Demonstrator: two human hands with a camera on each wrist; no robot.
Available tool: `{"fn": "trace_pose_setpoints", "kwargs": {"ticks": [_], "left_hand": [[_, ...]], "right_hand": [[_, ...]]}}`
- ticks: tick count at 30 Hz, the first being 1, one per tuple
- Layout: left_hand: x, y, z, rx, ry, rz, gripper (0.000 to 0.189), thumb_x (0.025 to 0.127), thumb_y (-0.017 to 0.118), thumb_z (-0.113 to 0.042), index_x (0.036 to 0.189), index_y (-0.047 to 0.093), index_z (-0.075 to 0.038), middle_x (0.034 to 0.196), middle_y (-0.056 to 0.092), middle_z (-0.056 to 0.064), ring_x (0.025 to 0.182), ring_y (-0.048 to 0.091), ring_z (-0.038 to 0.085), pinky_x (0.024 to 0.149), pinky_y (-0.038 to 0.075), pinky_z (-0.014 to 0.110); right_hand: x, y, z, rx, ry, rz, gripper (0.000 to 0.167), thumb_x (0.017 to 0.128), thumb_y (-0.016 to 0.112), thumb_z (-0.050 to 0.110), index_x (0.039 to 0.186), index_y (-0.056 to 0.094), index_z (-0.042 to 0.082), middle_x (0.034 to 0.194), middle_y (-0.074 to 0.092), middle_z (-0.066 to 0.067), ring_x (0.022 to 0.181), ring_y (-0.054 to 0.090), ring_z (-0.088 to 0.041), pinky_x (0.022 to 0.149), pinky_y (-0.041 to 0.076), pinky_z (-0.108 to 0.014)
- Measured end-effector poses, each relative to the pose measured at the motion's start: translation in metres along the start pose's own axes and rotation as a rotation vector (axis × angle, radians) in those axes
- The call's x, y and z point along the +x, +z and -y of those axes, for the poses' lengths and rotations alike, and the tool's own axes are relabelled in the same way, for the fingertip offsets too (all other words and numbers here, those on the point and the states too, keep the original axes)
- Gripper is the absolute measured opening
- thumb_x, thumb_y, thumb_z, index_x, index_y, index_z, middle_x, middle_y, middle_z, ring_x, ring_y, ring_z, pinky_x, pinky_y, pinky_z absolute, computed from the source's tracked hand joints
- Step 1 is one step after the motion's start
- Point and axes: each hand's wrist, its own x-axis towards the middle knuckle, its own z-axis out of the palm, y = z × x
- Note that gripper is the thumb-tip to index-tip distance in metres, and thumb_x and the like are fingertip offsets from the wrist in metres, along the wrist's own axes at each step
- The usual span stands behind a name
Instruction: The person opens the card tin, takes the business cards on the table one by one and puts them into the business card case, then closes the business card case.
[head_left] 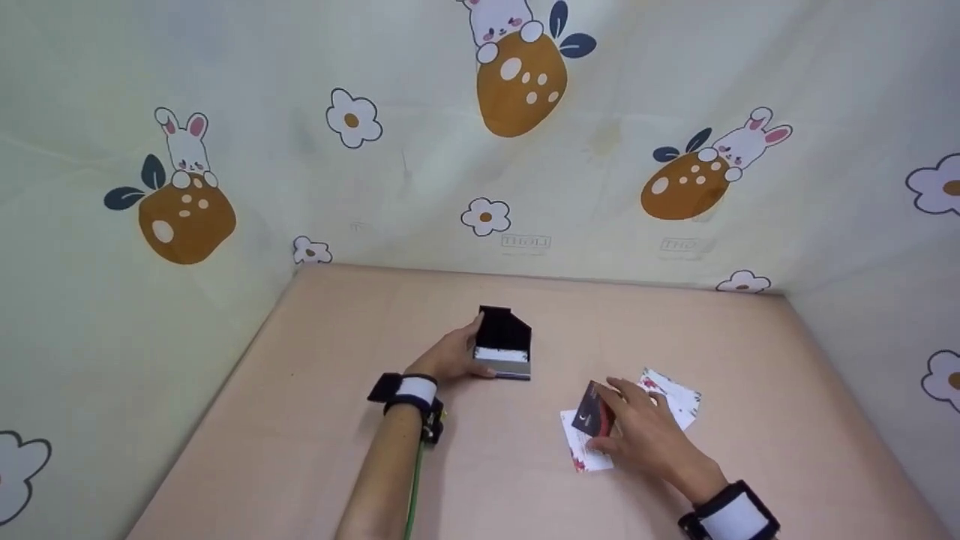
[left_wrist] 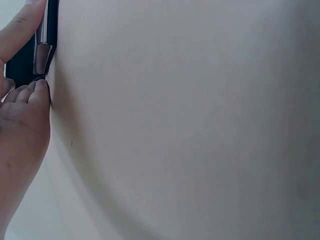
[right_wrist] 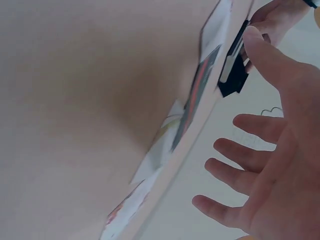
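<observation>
At the middle of the table, my left hand (head_left: pixel 452 354) grips an open black and silver business card case (head_left: pixel 504 328), thumb at its front edge. White cards (head_left: pixel 501 355) show inside it. The left wrist view catches only the edge of the case (left_wrist: pixel 20 65), between thumb and fingers. To the right, my right hand (head_left: pixel 646 439) hovers over loose cards. Its fingers are spread and hold nothing in the right wrist view. Below it, a dark business card (head_left: pixel 588 418) with a red stripe overlaps a white floral card (head_left: pixel 592 459). More white floral cards (head_left: pixel 682 397) lie behind the hand, partly hidden.
The beige tabletop (head_left: pixel 337 322) meets a printed fabric backdrop (head_left: pixel 420 172) at the back and both sides. Straps with devices circle both wrists, and a green cable (head_left: pixel 413 487) runs along the left forearm.
</observation>
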Motion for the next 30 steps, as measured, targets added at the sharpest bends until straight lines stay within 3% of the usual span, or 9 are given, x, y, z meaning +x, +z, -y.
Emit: {"fn": "trace_pose_setpoints", "kwargs": {"ticks": [6,12,20,25,30], "left_hand": [[-0.001,0.001,0.003,-0.019,0.019,0.001,0.113,0.079,0.086,-0.020,0.162,0.010,-0.018,0.167,0.022,0.008,0.156,0.017,0.027,0.129,0.016,0.043],[0.000,0.001,0.004,-0.037,0.028,0.005,0.113,0.079,0.086,-0.017,0.162,0.009,-0.016,0.167,0.020,0.010,0.157,0.016,0.027,0.129,0.014,0.042],[0.000,0.001,0.001,-0.032,-0.008,-0.005,0.113,0.077,0.086,-0.018,0.162,0.011,-0.021,0.167,0.022,0.008,0.157,0.016,0.027,0.129,0.014,0.042],[0.000,0.002,0.001,-0.024,-0.030,-0.004,0.112,0.078,0.086,-0.019,0.162,0.011,-0.022,0.167,0.022,0.008,0.157,0.016,0.027,0.129,0.014,0.043],[0.000,0.002,0.001,-0.026,-0.031,-0.006,0.112,0.078,0.086,-0.020,0.162,0.011,-0.022,0.167,0.022,0.007,0.157,0.016,0.026,0.129,0.014,0.042]], "right_hand": [[0.000,0.003,-0.011,0.031,0.035,0.025,0.083,0.076,0.084,0.045,0.143,0.053,0.006,0.149,0.049,-0.024,0.139,0.044,-0.043,0.113,0.027,-0.073],[0.000,0.006,-0.014,0.038,0.033,0.047,0.084,0.078,0.083,0.045,0.143,0.051,0.002,0.143,0.053,-0.025,0.135,0.048,-0.044,0.111,0.031,-0.070],[0.000,0.006,-0.014,0.021,0.071,0.040,0.095,0.076,0.084,0.047,0.150,0.043,0.002,0.136,0.058,-0.024,0.130,0.052,-0.043,0.110,0.033,-0.068],[-0.001,0.005,-0.011,0.006,0.108,0.064,0.103,0.079,0.074,0.063,0.153,0.037,0.002,0.137,0.056,-0.028,0.132,0.049,-0.045,0.111,0.027,-0.074],[0.001,0.000,-0.010,0.022,0.129,0.108,0.093,0.087,0.061,0.066,0.152,0.039,0.002,0.142,0.052,-0.031,0.136,0.045,-0.048,0.114,0.021,-0.075]]}}
